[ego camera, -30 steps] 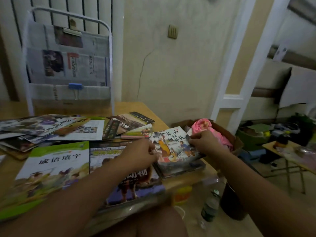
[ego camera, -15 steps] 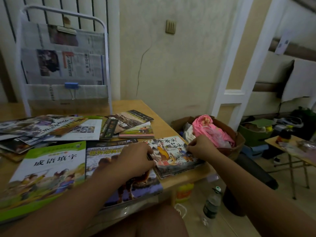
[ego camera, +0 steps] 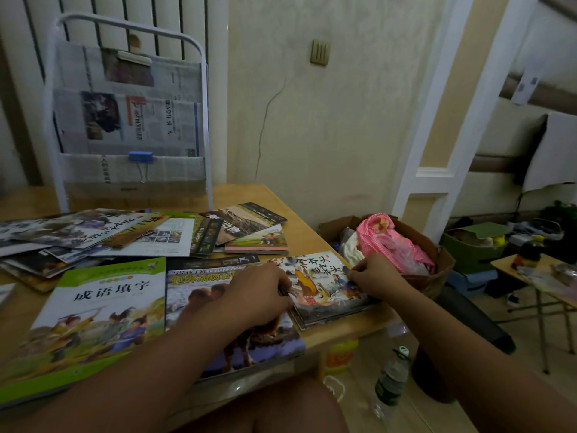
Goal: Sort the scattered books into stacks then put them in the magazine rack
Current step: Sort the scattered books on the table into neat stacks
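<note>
The left hand [ego camera: 259, 295] curls its fingers on the left edge of a small picture book [ego camera: 321, 285], and the right hand [ego camera: 377, 276] pinches the same book's right edge; the book lies between them on top of a short stack at the near right corner of the wooden table [ego camera: 299, 220]. Under the left wrist lies a large animal book [ego camera: 199, 295] with a camel on its cover; just to the left of that sits a green-covered book [ego camera: 103, 307]. Beyond the hands, loose books [ego camera: 156, 232] lie fanned and overlapping across the table; further back stands the white magazine rack [ego camera: 131, 120], holding newspapers. Just past the right hand, off the table's edge, a cardboard box [ego camera: 437, 260] holds pink cloth [ego camera: 387, 239].
</note>
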